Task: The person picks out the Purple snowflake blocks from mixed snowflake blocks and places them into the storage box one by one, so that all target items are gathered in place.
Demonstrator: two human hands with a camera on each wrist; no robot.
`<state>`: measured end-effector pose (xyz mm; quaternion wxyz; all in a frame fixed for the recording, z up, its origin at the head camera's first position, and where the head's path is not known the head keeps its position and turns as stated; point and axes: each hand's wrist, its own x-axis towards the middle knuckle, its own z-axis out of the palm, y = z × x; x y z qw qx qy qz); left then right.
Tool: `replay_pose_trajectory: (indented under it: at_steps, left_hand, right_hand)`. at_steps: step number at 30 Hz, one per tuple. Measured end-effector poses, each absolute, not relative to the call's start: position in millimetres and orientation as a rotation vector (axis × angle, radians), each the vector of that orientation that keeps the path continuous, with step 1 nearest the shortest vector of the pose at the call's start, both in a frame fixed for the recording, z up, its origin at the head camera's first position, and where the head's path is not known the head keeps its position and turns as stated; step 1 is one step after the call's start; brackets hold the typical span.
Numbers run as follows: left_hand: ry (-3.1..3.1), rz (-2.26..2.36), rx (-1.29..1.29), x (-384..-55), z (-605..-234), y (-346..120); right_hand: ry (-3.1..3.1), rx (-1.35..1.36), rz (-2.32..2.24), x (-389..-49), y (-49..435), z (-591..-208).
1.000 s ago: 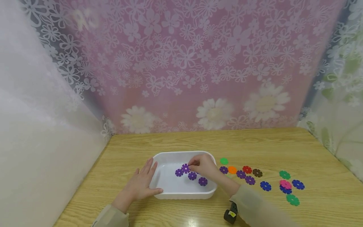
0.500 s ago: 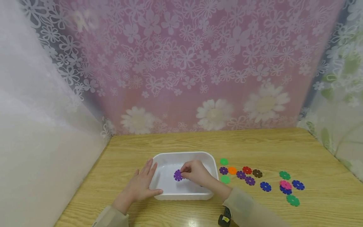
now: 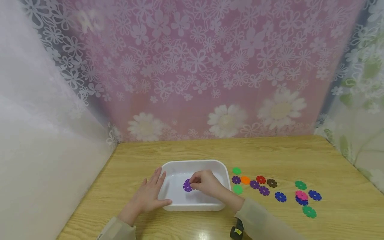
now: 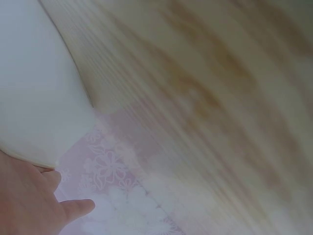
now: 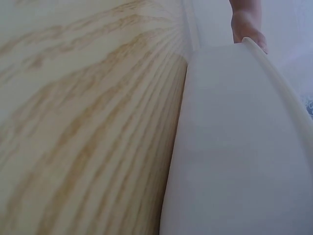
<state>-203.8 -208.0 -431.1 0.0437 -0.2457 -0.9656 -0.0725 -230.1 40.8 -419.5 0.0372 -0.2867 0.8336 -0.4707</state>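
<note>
The right hand (image 3: pixel 207 184) is pinching a purple disc (image 3: pixel 187 185) narrowly by its edge inside the white tray (image 3: pixel 194 207); whether the disc is touching the tray's floor, I cannot tell. The left hand (image 3: pixel 149 194) is resting on the tray's left rim, its fingers spreading wide. The tray is sitting on a wooden table (image 3: pixel 180 150). Just right of it, a dark purple disc (image 3: pixel 236 180) is lying between two light green discs (image 3: pixel 236 171), near an orange disc (image 3: pixel 245 180). Beyond these, a red disc (image 3: pixel 260 179) and a brown disc (image 3: pixel 271 183) are lying side by side. Farther right, a pink disc (image 3: pixel 301 194) is overlapping a blue disc (image 3: pixel 301 202). A flowered pink curtain (image 3: pixel 192 100) is hanging behind the table
</note>
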Motion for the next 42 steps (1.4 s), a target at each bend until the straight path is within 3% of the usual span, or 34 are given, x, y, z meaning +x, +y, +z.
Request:
replay_pose_trajectory:
  at_steps: [13,29,42]
  left_hand:
    - [-2.948,-0.238,-0.771,-200,-424,-206]
    - [-2.977,-0.230,-0.763,-202,-426,-206]
    - [-2.964,-0.241,-0.768,-201,-426,-206]
  right_hand:
    - [2.676,-0.899,-1.383,-226,64,-410]
    - [2.850,-0.660,-1.407,-220,151,-409]
    - [2.960,-0.619,-1.100,-210,221,-426]
